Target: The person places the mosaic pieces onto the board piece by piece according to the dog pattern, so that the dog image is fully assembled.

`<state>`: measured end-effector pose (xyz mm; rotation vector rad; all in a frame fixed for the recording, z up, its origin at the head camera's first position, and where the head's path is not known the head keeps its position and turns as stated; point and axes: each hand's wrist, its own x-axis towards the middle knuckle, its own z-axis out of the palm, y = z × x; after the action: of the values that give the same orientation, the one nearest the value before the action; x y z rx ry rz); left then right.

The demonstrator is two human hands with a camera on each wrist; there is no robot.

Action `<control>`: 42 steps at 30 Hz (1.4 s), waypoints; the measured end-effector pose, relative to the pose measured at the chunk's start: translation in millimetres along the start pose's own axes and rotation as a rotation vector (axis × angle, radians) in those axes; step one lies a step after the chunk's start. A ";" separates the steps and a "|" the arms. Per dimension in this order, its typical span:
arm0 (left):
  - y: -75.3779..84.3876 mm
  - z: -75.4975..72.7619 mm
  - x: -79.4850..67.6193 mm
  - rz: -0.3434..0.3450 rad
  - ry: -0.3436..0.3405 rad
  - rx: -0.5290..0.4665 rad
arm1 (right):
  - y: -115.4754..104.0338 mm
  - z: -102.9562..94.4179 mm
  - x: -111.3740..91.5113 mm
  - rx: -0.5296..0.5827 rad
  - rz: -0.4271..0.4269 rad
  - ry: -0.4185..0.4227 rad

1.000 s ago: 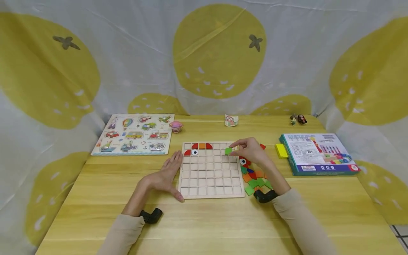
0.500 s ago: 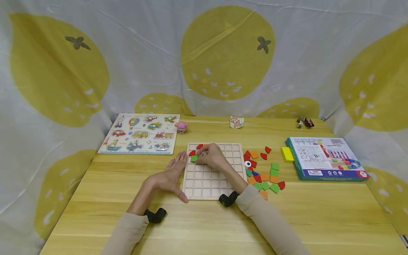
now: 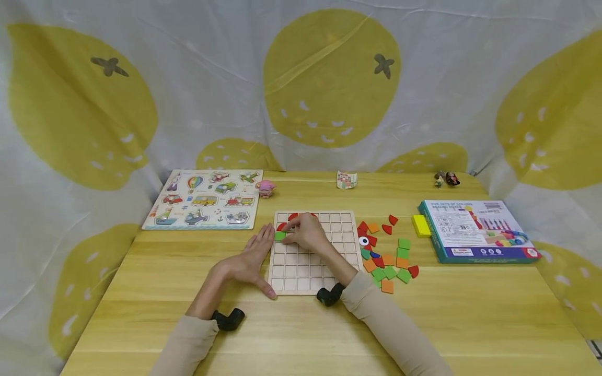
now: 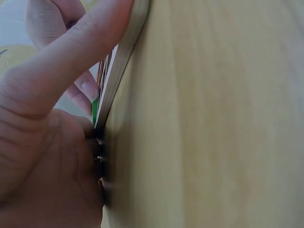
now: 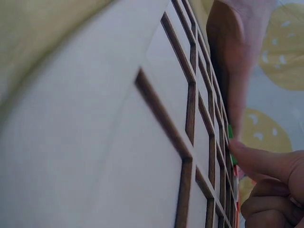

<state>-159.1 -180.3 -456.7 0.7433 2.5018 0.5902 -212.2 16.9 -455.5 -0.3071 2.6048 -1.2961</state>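
A wooden grid board [image 3: 310, 271] lies on the table in the head view. My left hand [image 3: 246, 263] rests along its left edge, fingers extended and thumb at the near corner. My right hand [image 3: 308, 234] reaches over the board and pinches a green square tile [image 3: 280, 236] at the leftmost column, third row. In the right wrist view the thumb touches that green tile [image 5: 232, 159]. Red quarter-round tiles [image 3: 281, 227] show just above it; the right hand hides others in the top rows.
Loose red, orange and green tiles [image 3: 403, 244] lie right of the board. Beyond them are a yellow block [image 3: 421, 226] and a boxed toy set [image 3: 479, 232]. A vehicle puzzle [image 3: 202, 201], a pink figurine [image 3: 266, 188] and a small card [image 3: 347, 180] sit further back.
My right hand has carried the green tile from the board's right side to its left column, lately moving it slightly further left. The left hand has stayed at the board's edge.
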 end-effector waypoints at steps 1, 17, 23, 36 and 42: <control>0.0 0.4 -0.1 0.004 0.002 -0.005 | 0.5 -0.2 0.2 -0.002 0.006 0.005; 1.1 -0.8 -0.5 0.005 0.012 -0.032 | 15.0 -32.6 -9.2 0.039 -0.028 -0.127; 0.9 0.8 1.6 0.006 0.009 -0.028 | 60.5 -110.1 -60.5 0.049 0.013 -0.039; -4.0 -2.4 -0.5 0.008 0.015 -0.021 | 139.6 -187.1 -71.1 -0.164 0.218 0.225; -2.4 1.5 -0.3 0.015 0.017 -0.011 | 140.8 -181.3 -58.3 -0.211 0.223 0.243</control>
<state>-159.0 -181.9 -459.1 0.7570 2.5083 0.6178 -220.5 253.6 -456.0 0.1154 2.8827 -1.0429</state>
